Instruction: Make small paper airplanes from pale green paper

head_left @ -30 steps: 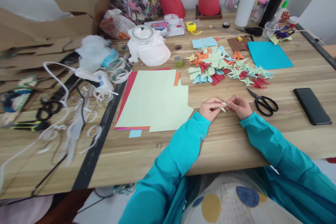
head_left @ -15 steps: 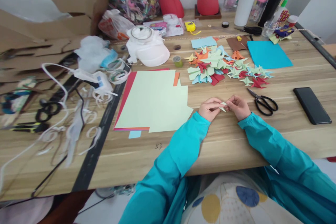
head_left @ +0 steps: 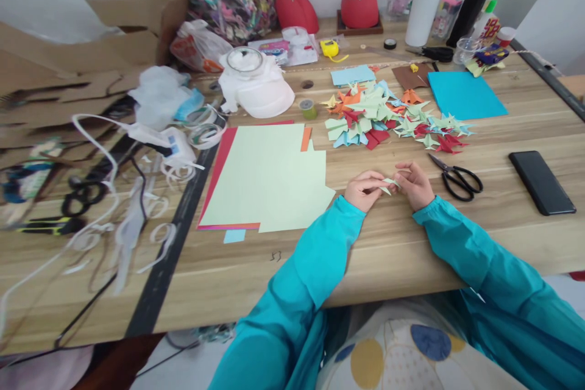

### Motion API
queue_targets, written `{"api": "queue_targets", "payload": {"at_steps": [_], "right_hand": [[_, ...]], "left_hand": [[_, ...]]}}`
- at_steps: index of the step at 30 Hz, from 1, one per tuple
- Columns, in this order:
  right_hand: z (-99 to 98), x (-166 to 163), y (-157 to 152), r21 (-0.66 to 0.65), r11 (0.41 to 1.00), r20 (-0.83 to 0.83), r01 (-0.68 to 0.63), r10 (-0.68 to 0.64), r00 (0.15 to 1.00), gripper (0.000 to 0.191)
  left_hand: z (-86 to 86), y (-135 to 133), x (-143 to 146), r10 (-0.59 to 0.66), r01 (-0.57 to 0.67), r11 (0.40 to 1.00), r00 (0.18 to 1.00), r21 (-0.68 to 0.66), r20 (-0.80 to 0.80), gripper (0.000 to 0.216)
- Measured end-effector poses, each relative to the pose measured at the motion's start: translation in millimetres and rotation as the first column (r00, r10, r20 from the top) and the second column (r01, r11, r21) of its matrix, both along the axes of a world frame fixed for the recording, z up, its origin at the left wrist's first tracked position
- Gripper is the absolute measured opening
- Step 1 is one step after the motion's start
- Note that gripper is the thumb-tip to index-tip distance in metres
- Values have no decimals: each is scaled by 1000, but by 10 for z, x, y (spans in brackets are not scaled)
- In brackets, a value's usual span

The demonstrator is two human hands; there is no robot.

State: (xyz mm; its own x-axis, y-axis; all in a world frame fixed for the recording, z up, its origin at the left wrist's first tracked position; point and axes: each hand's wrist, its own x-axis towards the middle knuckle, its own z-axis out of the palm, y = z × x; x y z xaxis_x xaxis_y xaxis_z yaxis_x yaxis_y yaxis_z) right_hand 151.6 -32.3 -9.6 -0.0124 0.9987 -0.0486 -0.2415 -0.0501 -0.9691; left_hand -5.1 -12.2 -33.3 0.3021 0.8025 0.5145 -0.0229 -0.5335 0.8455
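Head view: at the near middle of the wooden table [head_left: 411, 244], the left hand [head_left: 365, 190] and right hand [head_left: 415, 184] each pinch one end of a small folded paper [head_left: 388, 183], held just above the tabletop. This looks like mid-fold; another crease would call for aligned edges and firm pressing. Scissors [head_left: 457, 178] lie just right.

head-worn view, forward and down, desk [head_left: 411, 244] close
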Motion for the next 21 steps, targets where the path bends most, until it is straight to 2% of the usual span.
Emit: {"api": "queue_targets", "payload": {"at_steps": [4,12,21], "right_hand": [[8,5,-16,-9,1000,-55,-30,29,998,40],[100,-22,-41,64,997,28,-51,50,998,41],[87,11,-27,-18,998,14,-65,65,998,41]], "left_hand": [[16,-2,-5,15,-16,1000,1000,-6,-18,20],[83,-24,-6,30,-30,1000,999,-5,-37,20],[141,-32,-22,-22,24,999,996,21,-82,18]]}}
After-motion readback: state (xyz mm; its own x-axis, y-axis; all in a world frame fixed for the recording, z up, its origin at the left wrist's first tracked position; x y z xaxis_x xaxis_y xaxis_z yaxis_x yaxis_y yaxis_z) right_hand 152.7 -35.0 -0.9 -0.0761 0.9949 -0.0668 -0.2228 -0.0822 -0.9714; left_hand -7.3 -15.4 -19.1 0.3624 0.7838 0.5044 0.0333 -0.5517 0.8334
